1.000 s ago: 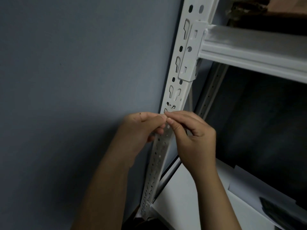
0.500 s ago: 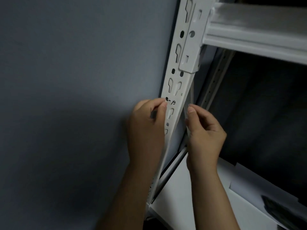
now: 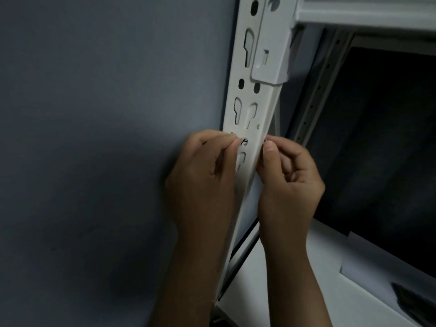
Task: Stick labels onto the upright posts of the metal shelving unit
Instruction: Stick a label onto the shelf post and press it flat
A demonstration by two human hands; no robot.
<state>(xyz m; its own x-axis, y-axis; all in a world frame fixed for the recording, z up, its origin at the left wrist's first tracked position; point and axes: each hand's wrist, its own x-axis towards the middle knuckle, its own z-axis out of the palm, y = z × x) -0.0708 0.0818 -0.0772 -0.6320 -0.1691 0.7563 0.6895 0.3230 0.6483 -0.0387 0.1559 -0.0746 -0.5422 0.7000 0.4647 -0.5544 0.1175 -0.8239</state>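
Since the earlier frame: both my hands sit closer in on the post, fingertips now at its two edges at the same height.
Post: white slotted upright post (image 3: 253, 119) stands against the grey wall (image 3: 99, 114); a shelf beam (image 3: 365, 10) hooks onto it above my hands.
Left hand: my left hand (image 3: 205, 175) is at the post's left edge, thumb and forefinger pinched together beside a black mark by a round hole.
Right hand: my right hand (image 3: 289, 182) is at the post's right edge, fingers curled, thumb tip pressed to the edge.
Label: I cannot tell it apart from the white post; it seems to lie between my fingertips.
Lower shelf: white shelf (image 3: 295, 291) below the post's right side.
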